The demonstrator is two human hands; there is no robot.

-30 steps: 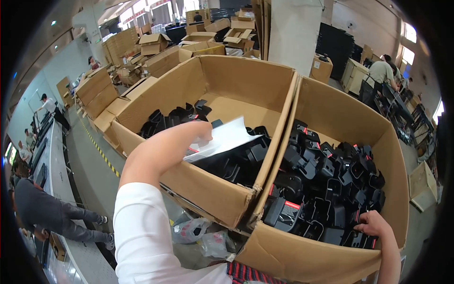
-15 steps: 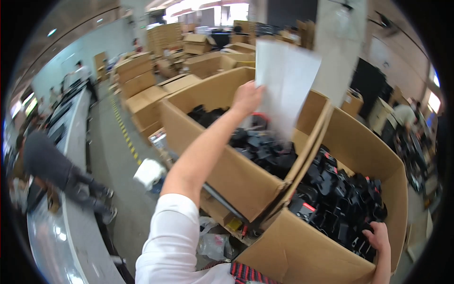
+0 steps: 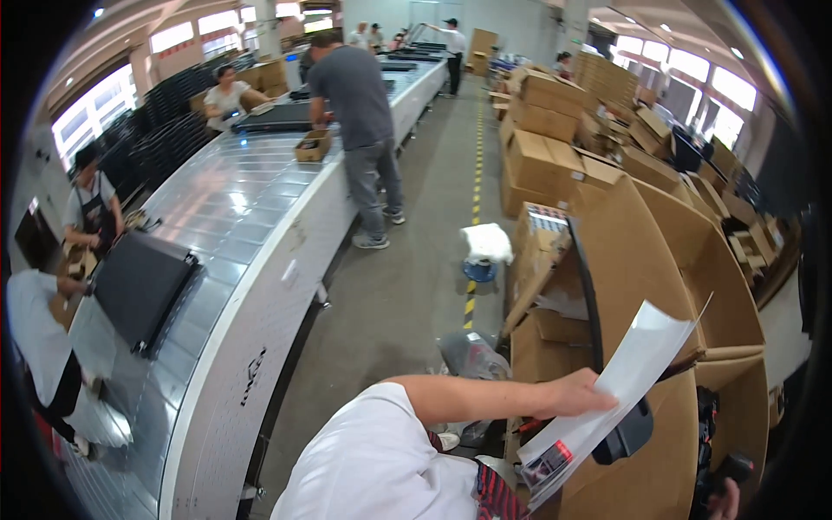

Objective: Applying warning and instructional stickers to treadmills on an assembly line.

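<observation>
My left hand is closed on a white sheet that curls lengthwise and carries a red and black printed patch at its lower end. Just behind the sheet a black plastic part shows; whether the same hand holds it I cannot tell. At the lower right edge, my right hand is partly cut off, its fingers bent against a dark plastic piece. Both are over an open cardboard box, where more black parts show along the inner wall.
To the left runs a long metal conveyor bearing a black panel. A person stands beside it, with others farther along. Stacked cartons line the right of the aisle, near a blue stool with a white bundle.
My view has swung left toward the conveyor. The sheet, raised over the boxes before, is now lower and tilted. My right hand now shows only at the edge.
</observation>
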